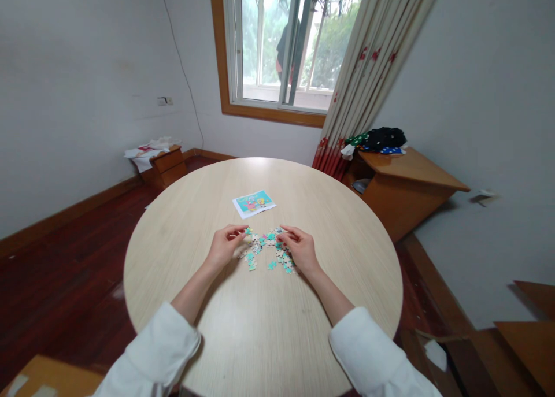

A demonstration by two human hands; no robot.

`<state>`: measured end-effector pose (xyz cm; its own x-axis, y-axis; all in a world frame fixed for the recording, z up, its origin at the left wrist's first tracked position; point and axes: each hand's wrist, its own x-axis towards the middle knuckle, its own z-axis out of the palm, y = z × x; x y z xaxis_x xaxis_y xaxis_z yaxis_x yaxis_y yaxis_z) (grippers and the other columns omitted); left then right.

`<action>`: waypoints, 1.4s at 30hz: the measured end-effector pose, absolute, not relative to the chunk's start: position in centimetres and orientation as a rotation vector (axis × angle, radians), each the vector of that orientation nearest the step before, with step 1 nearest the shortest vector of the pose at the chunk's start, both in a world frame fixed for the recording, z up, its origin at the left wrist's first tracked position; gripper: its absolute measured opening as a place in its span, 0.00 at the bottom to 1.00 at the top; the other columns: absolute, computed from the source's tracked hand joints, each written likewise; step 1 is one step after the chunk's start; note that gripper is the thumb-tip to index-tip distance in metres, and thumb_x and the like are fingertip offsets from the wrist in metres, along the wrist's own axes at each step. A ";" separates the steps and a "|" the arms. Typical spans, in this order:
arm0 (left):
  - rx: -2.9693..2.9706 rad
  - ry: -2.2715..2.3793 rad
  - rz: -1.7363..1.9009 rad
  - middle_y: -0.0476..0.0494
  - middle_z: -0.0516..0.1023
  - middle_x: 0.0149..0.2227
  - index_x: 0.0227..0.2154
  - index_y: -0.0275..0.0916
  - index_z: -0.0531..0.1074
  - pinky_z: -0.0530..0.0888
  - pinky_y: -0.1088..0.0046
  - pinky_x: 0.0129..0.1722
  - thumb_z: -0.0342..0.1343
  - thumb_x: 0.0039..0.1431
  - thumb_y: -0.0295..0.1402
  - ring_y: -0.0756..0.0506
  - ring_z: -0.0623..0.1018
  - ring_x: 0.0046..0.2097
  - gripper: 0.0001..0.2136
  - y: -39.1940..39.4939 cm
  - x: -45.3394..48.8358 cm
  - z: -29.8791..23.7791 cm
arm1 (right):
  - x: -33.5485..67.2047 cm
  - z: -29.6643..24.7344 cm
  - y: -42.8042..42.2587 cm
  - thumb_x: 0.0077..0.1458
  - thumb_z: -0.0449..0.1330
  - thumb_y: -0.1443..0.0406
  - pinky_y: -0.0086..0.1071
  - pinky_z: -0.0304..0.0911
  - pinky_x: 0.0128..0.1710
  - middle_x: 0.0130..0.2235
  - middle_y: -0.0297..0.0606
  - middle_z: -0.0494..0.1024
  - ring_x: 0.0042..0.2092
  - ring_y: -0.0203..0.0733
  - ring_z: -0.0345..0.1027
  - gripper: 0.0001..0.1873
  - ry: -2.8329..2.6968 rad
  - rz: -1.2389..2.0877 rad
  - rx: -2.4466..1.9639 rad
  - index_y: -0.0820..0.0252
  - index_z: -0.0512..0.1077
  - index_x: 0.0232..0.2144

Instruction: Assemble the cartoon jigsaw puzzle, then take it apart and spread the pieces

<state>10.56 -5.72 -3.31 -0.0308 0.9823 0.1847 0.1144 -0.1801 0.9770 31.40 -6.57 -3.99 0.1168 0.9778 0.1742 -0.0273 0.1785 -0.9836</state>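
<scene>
A loose heap of small jigsaw puzzle pieces (271,237), some turquoise and others pale, lies near the middle of the round table (260,327). At the heap's left side, my left hand (223,247) pinches a turquoise puzzle piece (248,231) between thumb and fingertips. My right hand (302,249) is over the right side, its thumb and fingers closed on a small piece that the fingers partly cover. A few pieces sit apart at the near edge, among them a turquoise one (272,265). Beyond the heap rests a printed cartoon picture (255,204) on white paper.
A wooden desk (403,183) with dark clothes (384,138) on top stands behind the table to the right. At the back left is a small cabinet (168,164) with papers. A curtain (373,67) hangs beside the window.
</scene>
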 end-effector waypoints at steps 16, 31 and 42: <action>1.451 1.227 1.326 0.40 0.78 0.35 0.34 0.36 0.79 0.69 0.71 0.33 0.61 0.44 0.37 0.48 0.74 0.32 0.14 -5.8 10.6 -3.2 | 31.3 -3.8 -6.7 0.39 0.66 0.60 0.35 0.70 0.34 0.27 0.37 0.80 0.31 0.41 0.74 0.18 -1.171 1.016 -1.092 0.61 0.77 0.35; 1.440 1.268 1.304 0.39 0.79 0.36 0.34 0.36 0.79 0.71 0.68 0.34 0.61 0.44 0.39 0.46 0.75 0.33 0.15 -5.7 10.6 -3.1 | 31.4 -3.8 -6.7 0.41 0.64 0.58 0.35 0.69 0.33 0.27 0.36 0.79 0.31 0.40 0.73 0.18 -1.226 0.974 -1.101 0.61 0.77 0.36; 1.666 1.391 1.284 0.42 0.76 0.30 0.25 0.37 0.77 0.69 0.69 0.33 0.61 0.42 0.35 0.47 0.72 0.31 0.07 -5.9 11.0 -3.6 | 31.7 -4.5 -6.4 0.51 0.59 0.61 0.40 0.64 0.46 0.38 0.42 0.80 0.42 0.44 0.70 0.12 -1.637 0.628 -1.160 0.58 0.78 0.37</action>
<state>11.01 -5.88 -3.55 -0.0221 0.9567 0.2901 0.3650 -0.2624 0.8933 31.74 -6.42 -4.53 -0.0478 0.9049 0.4230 0.3903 0.4067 -0.8260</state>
